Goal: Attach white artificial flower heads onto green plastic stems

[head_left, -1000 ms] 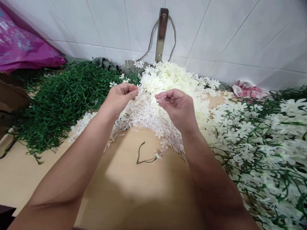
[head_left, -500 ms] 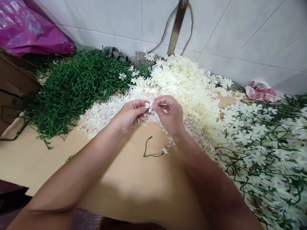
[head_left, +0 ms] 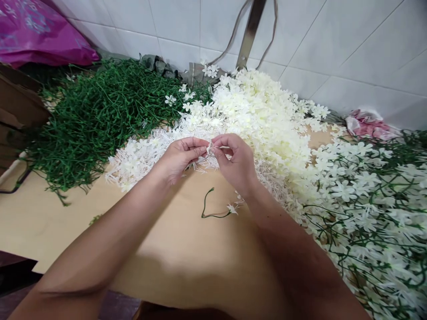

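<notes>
Between my two hands is a small white artificial flower [head_left: 209, 149], pinched by the fingertips of both. My left hand [head_left: 182, 158] is closed on it from the left. From the right, my right hand [head_left: 235, 160] grips it with thumb and forefinger. The fingers cover much of the flower. Below the hands, a bent green stem [head_left: 204, 209] lies on the tan tabletop [head_left: 180, 249] with a white flower piece [head_left: 232, 209] at its right end. Just beyond the hands spreads a heap of thin white stamen pieces [head_left: 160, 144].
A mound of green plastic stems [head_left: 106, 115] lies at left, a pile of cream petals [head_left: 260, 111] at centre back. Stemmed white flowers [head_left: 367, 213] cover the right side. A pink bag [head_left: 43, 35], cardboard box [head_left: 20, 102] and metal strip [head_left: 250, 38] stand near the tiled wall.
The flower between my fingertips has turned and been squeezed, so its petals no longer face me spread out. My hands have drawn slightly closer together. The view has shifted a little.
</notes>
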`<state>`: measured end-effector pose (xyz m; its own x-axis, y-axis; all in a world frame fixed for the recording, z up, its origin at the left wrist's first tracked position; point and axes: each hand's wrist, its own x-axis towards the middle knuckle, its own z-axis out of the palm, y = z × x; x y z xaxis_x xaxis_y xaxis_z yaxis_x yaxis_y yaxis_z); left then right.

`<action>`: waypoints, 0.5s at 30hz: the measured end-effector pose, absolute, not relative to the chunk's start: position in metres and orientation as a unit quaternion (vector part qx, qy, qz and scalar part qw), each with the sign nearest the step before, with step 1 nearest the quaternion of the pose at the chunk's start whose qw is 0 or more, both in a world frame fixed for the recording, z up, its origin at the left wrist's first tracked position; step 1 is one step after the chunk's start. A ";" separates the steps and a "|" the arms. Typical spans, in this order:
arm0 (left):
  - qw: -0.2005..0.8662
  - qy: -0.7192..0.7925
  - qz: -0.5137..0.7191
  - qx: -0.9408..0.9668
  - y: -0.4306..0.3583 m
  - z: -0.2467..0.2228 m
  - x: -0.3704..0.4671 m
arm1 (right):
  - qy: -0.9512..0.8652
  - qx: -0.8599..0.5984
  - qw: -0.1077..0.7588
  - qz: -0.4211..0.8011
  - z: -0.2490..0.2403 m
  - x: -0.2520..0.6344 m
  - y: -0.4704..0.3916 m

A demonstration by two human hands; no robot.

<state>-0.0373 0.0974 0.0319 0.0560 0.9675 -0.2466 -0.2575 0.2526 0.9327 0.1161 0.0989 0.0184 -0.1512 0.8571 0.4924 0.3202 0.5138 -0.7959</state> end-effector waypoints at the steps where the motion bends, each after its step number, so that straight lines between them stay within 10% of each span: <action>1: 0.628 0.483 0.486 0.369 0.097 0.032 -0.037 | -0.716 -0.412 0.502 0.257 0.018 0.116 0.099; 15: 0.636 0.464 0.491 0.373 0.097 0.034 -0.042 | -0.703 -0.383 0.521 0.297 0.020 0.116 0.098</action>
